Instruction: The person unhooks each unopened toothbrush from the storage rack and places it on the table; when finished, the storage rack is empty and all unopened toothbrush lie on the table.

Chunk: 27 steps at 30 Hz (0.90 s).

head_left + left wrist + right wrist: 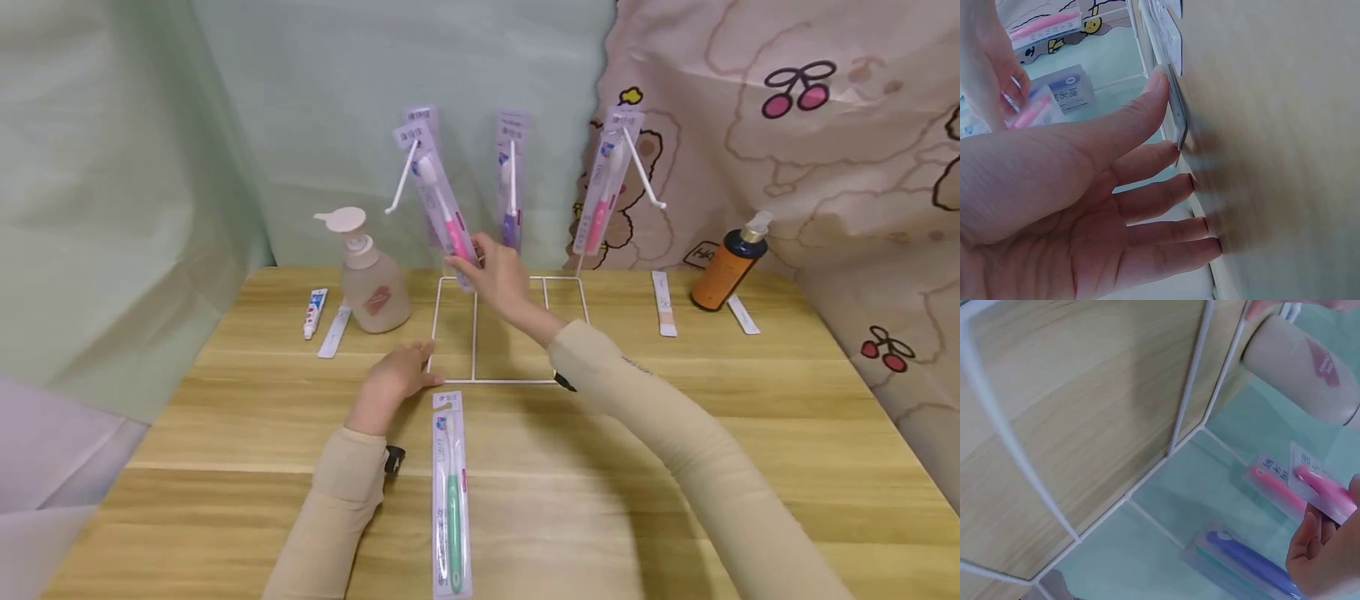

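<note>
My right hand (501, 271) pinches the lower end of a packaged pink toothbrush (444, 208). The pack slants, its top at the left hook (402, 175) of a white wire rack (474, 333). Behind it hangs another pack (1275, 487), also with a pink handle. My left hand (397, 371) rests at the rack base's front left corner, fingers extended and fingertips on the table in the left wrist view. A packaged green toothbrush (452, 500) lies on the table just in front of the rack.
A packaged purple toothbrush (512, 192) hangs mid-rack, a pink one (606, 187) at right. Left stand a pump bottle (375, 287), toothpaste tube (315, 312) and white sachet (334, 332). Right are an orange-labelled spray bottle (727, 271) and sachets (663, 304).
</note>
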### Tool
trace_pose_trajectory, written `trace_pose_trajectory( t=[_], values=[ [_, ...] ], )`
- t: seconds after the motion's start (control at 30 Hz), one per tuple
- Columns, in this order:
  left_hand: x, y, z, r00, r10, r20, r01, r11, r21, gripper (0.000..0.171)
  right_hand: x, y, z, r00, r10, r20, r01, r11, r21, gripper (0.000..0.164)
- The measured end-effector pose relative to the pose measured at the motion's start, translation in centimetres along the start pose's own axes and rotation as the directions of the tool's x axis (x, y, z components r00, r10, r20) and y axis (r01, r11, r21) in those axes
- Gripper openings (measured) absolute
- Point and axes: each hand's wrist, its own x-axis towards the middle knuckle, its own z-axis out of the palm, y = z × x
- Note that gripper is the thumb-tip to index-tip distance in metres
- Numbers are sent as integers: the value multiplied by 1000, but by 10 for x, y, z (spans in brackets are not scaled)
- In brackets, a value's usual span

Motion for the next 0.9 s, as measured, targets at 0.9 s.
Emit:
trace_pose_trajectory(
  t=[0.9],
  values=[
    [-1,-3,0,999,33,-29,-34,999,-37,70,-66,3,-47,911,-409,42,411,904,-117,30]
  ],
)
